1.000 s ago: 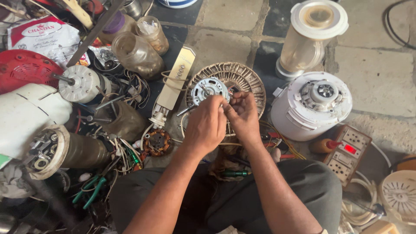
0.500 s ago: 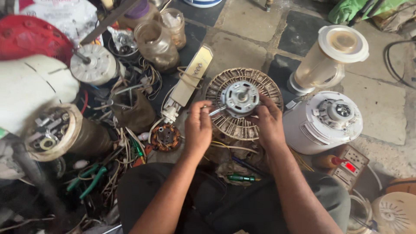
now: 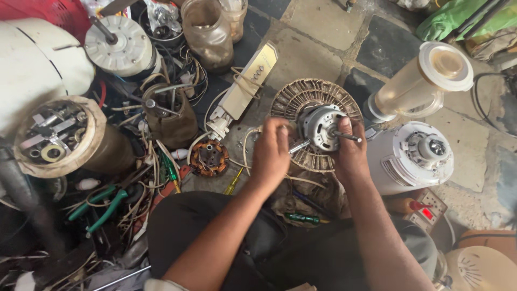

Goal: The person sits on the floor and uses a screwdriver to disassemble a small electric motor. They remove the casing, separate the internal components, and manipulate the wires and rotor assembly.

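Motor (image 3: 321, 127) sits gripped between left hand (image 3: 271, 156) and right hand (image 3: 350, 156).

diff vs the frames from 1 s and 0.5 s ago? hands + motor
The left hand and right hand, close together over the small motor a second ago, have spread to its two sides. The left now holds a screwdriver against it. The motor stays on the round fan guard.

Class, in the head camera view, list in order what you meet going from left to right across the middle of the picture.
Round tin of metal parts → copper-wound stator → left hand → small grey motor → right hand → white mixer base.
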